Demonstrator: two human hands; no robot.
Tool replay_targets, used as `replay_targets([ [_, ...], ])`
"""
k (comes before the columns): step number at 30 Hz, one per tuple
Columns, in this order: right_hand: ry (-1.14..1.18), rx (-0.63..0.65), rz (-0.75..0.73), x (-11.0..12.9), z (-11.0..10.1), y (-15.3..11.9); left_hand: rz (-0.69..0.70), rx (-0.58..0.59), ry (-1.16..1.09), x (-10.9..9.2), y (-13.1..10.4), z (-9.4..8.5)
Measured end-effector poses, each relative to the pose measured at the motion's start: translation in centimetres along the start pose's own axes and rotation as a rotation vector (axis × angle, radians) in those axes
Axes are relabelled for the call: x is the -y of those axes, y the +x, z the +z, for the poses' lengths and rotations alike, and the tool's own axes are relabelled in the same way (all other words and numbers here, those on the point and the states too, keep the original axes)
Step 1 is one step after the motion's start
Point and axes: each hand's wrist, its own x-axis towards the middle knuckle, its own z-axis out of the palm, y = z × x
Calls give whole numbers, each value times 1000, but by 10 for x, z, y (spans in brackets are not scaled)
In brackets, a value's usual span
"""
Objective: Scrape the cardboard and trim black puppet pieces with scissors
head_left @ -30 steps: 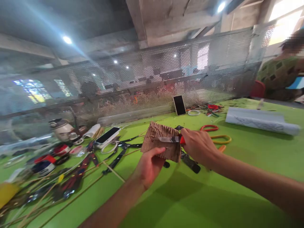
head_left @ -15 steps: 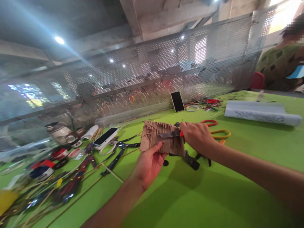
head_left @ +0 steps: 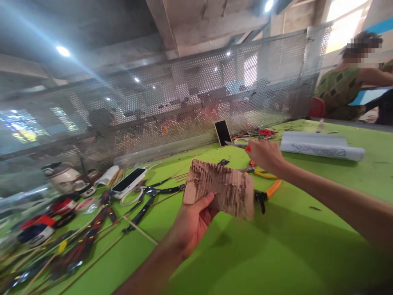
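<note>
My left hand (head_left: 195, 223) grips a piece of torn corrugated cardboard (head_left: 219, 188) by its lower edge, thumb on top, held above the green table (head_left: 245, 262). The ridged face is turned up. My right hand (head_left: 265, 155) is closed on a knife with a red handle (head_left: 248, 148); its blade (head_left: 235, 144) points left, apart from the cardboard and above its right part. Behind the cardboard, yellow-handled scissors (head_left: 267, 175) and an orange-handled tool (head_left: 274, 188) lie partly hidden.
A phone (head_left: 222, 133) leans near the perforated screen (head_left: 184, 98). Another phone (head_left: 129, 180), tape rolls (head_left: 38, 231) and thin sticks (head_left: 98, 256) crowd the left. Rolled paper (head_left: 322, 147) lies right. A person (head_left: 340, 86) sits beyond.
My right hand has lifted the knife off the cardboard, up and to the right. The cardboard now shows more of its ridged face and is tilted differently. The whole view has shifted.
</note>
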Motion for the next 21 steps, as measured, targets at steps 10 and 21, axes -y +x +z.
replay_targets([
  [10,40,56,-356,49,-13,-58,74,-44,-35,4,16,-10],
  [21,4,71,-267,48,-13,-56,34,-96,-32,-3,13,-2],
])
